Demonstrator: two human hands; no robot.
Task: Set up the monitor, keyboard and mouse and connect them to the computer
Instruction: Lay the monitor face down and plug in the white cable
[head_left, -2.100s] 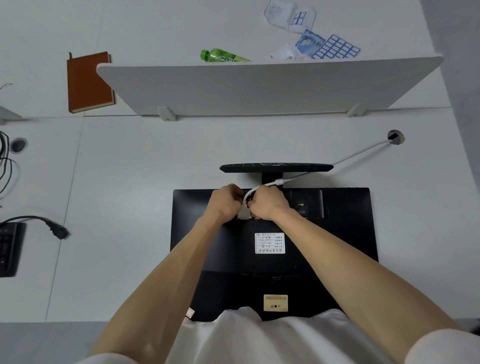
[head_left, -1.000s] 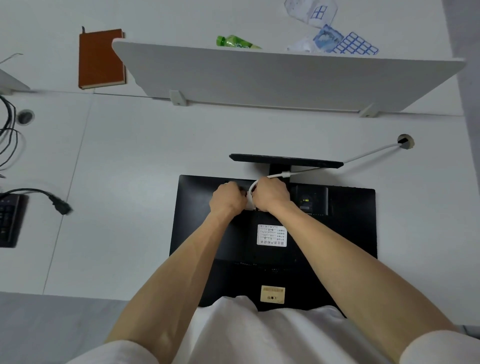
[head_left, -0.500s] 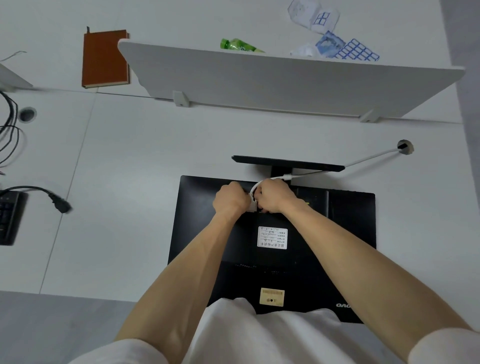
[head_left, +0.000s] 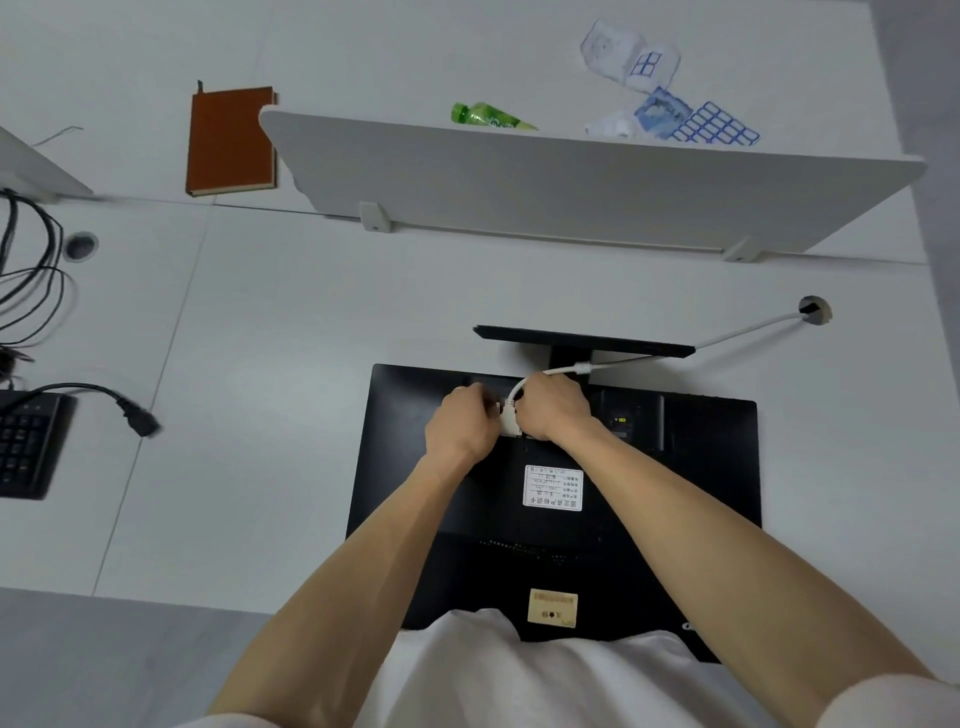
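At the monitor's far back edge: a white connector (head_left: 509, 422) sits against the port row, wedged between both hands and mostly hidden by them.
Right hand (head_left: 553, 410): fingers curl round the connector's right side, where the cable leaves it.
Left hand (head_left: 460, 426): fingers curl tight against the connector's left side and pinch it; the fingertips are blurred.
White cable (head_left: 748, 330): loops up from the connector over the right hand, passes by the stand base and runs right into a desk grommet (head_left: 814, 309).
Monitor (head_left: 701, 493): black, lying screen-down on the white desk (head_left: 291, 467), near edge at the person's white shirt (head_left: 519, 675); a white label (head_left: 552, 487) and a yellow sticker (head_left: 552, 607) sit on its back.
Stand base (head_left: 582, 340): attached at the monitor's far edge, seen edge-on.
Keyboard (head_left: 26, 447): black, at the left frame edge, well apart from the monitor.
Power plug (head_left: 140, 421): black, loose on the desk just right of the keyboard.
Divider panel (head_left: 571, 187): white, across the desk's far side.
Beyond the divider: brown notebook (head_left: 231, 140), green bottle (head_left: 488, 117), blue-and-white sticker sheets (head_left: 711, 124).
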